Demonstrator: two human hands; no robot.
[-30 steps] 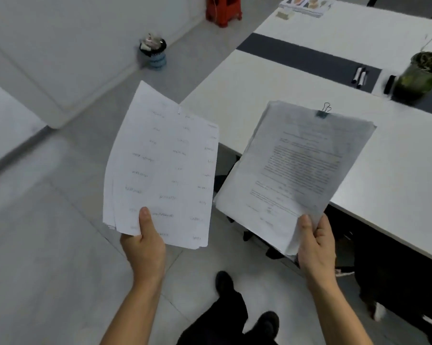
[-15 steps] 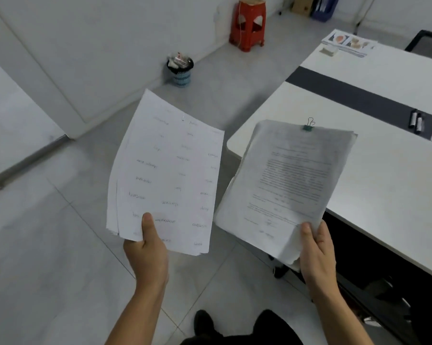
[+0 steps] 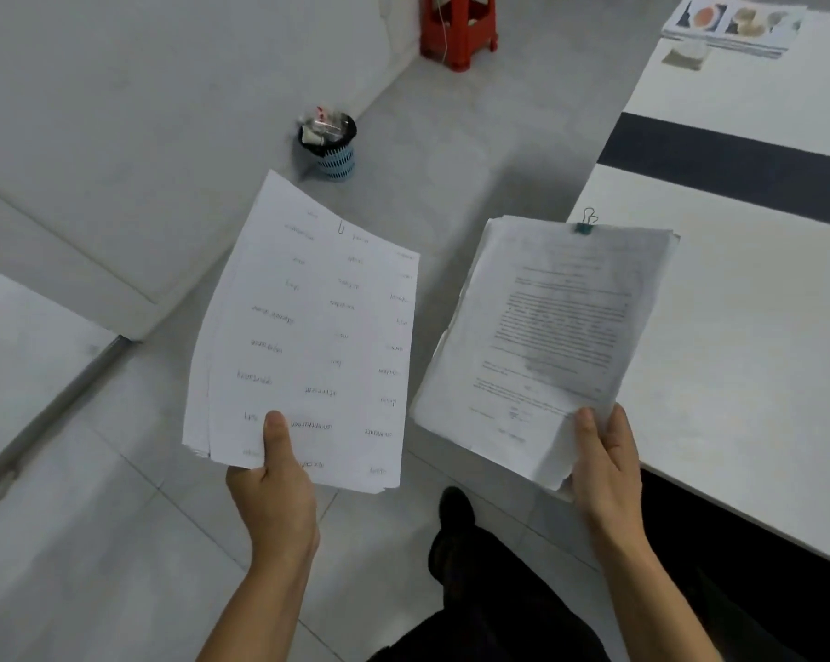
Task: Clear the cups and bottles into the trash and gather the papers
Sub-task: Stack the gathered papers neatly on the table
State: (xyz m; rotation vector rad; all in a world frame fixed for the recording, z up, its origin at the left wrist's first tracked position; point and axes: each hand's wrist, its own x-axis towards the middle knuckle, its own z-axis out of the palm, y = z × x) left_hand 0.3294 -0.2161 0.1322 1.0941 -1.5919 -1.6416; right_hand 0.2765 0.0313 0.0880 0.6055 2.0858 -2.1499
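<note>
My left hand (image 3: pixel 274 484) pinches the bottom edge of a thin bundle of handwritten sheets (image 3: pixel 307 336), joined by a paper clip at the top. A thicker stack of printed pages (image 3: pixel 546 336) with a green binder clip at its top edge is gripped at its lower right corner by my right hand (image 3: pixel 604 461). Both bundles are held up side by side over the floor, apart from each other. A small blue trash bin (image 3: pixel 334 152) with a black liner stands on the floor by the wall, filled with crumpled rubbish.
The white table (image 3: pixel 761 351) with a dark strip (image 3: pixel 737 160) across it runs along the right. Picture cards (image 3: pixel 733 21) lie at its far end. A red stool (image 3: pixel 458 26) stands by the wall. My dark trousers and shoe (image 3: pixel 456 513) are below.
The view has swung left and forward along the table; the bin and stool appear nearer, and the plant and markers have left the frame. Both hands keep holding their papers.
</note>
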